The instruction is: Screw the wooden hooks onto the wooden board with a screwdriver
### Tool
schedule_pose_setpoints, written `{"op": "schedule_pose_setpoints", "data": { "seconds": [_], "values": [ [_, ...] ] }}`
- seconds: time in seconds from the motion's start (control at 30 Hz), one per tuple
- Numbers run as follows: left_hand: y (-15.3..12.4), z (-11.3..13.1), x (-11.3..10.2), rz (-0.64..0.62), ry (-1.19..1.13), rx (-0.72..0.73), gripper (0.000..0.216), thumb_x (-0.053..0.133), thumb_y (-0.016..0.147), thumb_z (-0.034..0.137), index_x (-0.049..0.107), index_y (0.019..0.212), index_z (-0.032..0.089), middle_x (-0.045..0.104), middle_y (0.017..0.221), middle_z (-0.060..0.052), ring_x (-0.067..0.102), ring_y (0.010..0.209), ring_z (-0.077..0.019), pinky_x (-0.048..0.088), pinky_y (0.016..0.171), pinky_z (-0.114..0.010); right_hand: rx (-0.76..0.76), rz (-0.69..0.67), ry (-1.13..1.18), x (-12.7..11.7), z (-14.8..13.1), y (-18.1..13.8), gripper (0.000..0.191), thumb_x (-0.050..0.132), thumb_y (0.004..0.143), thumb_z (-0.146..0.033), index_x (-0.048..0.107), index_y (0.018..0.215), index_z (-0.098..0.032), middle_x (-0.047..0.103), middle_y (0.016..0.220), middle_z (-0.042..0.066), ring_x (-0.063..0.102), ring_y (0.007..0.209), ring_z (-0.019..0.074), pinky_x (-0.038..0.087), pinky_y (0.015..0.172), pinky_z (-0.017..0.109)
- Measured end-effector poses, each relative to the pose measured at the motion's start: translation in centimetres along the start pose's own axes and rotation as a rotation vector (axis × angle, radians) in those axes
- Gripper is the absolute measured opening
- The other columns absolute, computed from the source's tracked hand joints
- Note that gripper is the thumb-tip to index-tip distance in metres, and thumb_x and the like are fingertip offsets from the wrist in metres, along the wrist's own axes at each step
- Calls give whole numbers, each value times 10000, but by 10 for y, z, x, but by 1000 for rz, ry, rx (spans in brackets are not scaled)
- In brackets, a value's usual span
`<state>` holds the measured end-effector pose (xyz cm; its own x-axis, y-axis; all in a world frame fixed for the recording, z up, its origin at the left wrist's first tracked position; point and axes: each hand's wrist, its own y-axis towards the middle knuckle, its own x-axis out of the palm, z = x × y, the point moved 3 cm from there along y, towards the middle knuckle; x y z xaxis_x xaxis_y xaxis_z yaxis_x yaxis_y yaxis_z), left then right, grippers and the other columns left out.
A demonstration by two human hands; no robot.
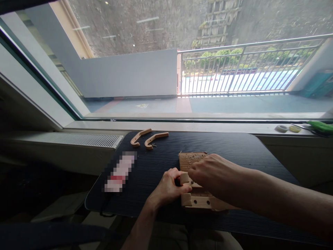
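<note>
A wooden board [184, 160] lies on the dark table, with many small bits, possibly screws, strewn over its far part. Two curved wooden pieces rest on it nearer to me. The thumb and fingers of my left hand [166, 184] close around the end of the farther wooden piece [184, 178]. Over that same piece, my right hand [205, 170] is curled with its fingertips pointing down beside a dark round screw head or hole; what it pinches is hidden. The nearer wooden piece [186, 200] shows two dark holes or screw heads.
Two loose curved wooden pieces, one a hook shape [156, 136], lie at the table's far left. A blurred-out pinkish item [122, 172] is on the left of the black table [156, 163]. Tape rolls [281, 128] and a green item [321, 126] sit on the windowsill.
</note>
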<state>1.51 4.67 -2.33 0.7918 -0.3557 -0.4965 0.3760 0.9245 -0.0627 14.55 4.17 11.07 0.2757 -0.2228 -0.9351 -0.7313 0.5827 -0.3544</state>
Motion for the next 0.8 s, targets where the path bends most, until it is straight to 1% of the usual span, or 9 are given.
{"op": "schedule_pose_setpoints", "data": {
  "seconds": [0.1,0.2,0.3,0.37,0.47,0.6,0.7,0.8],
  "values": [
    [0,-1,1,13,2,-7,143,694,690,310,634,732,187,494,751,33,483,776,-136,366,685,-232,8,-16,-14,4,3,1,199,628,664,8,673,743,-169,648,667,8,620,606,180,201,468,286],
    [1,-2,1,21,14,-6,135,698,684,298,637,732,188,485,737,38,476,761,-130,359,685,-232,13,-24,-46,7,3,2,165,618,714,-19,672,786,-157,643,667,22,616,588,181,206,462,286],
    [0,-2,1,18,8,-5,146,699,685,306,639,750,189,492,748,37,478,770,-132,360,688,-232,8,33,-62,4,1,1,75,621,768,-72,658,779,-137,617,633,31,594,551,162,245,463,267],
    [0,-2,1,15,-1,-11,159,700,685,312,634,756,187,500,759,33,481,777,-136,362,685,-231,22,73,-69,-1,-2,-1,48,633,772,-84,650,776,-128,609,637,38,590,561,154,281,476,251],
    [-1,-2,1,12,-9,-18,161,695,688,312,623,748,181,507,767,26,482,780,-139,366,678,-231,33,69,-65,-8,-5,-3,90,660,748,-85,657,798,-159,625,687,32,606,610,168,274,473,254],
    [0,-2,0,-5,5,-5,148,697,688,306,639,757,188,513,774,22,481,793,-145,370,694,-234,4,-13,-77,-9,-6,-2,233,706,658,-46,681,835,-196,652,759,19,620,661,180,222,462,272],
    [0,-1,-1,-5,12,9,141,699,692,304,643,754,191,517,775,20,480,791,-145,370,692,-232,-14,3,-88,-2,-3,2,198,691,670,-45,690,803,-191,662,779,30,615,660,181,215,463,278],
    [-1,-1,0,-2,4,12,145,696,700,316,643,751,191,518,778,19,483,793,-144,373,692,-229,-28,17,-48,5,1,5,173,668,679,-43,690,779,-182,671,779,32,615,646,183,213,469,279]
  ]
}}
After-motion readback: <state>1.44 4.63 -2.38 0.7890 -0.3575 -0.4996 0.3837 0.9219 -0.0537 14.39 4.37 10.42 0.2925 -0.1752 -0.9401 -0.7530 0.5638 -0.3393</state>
